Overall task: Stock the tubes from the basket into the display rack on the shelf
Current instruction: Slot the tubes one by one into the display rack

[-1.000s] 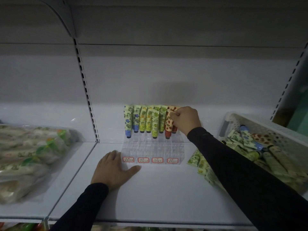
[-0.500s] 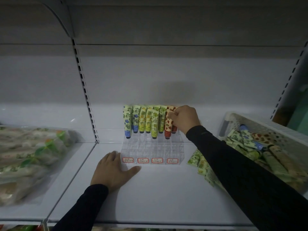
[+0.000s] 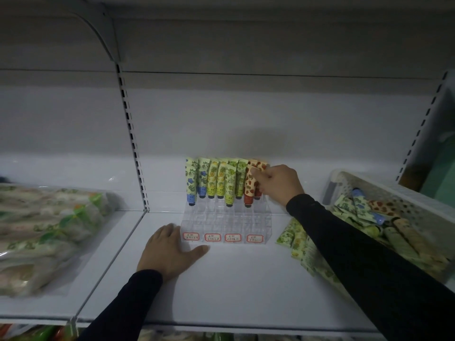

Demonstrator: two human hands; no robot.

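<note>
The right hand (image 3: 278, 184) pinches the top of a red-spotted tube (image 3: 250, 185) between thumb and fingers, holding it upright with its cap down in the right-hand column of the clear rack (image 3: 226, 226). Holding it by the top lets the cap find its slot, and the tube looks seated or nearly so; I cannot tell whether it has reached the bottom. The left hand (image 3: 170, 249) lies flat and relaxed on the shelf (image 3: 234, 286), holding nothing, fingertips just beside the rack's front left corner, probably to keep the light rack from sliding while the other hand pushes down.

The rack stands toward the back of the shelf, near the middle. Its rear rows hold a line of standing tubes (image 3: 216, 178), blue-capped at the left, green and yellow in the middle, red at the right, so the columns seem sorted by pattern above four small labels (image 3: 222, 238). The front rows are bare.

More tubes lie loose in the white basket (image 3: 423, 205) at the shelf's right edge, and a few more (image 3: 293, 236) lie on the shelf between basket and rack. Much stocking remains.
</note>
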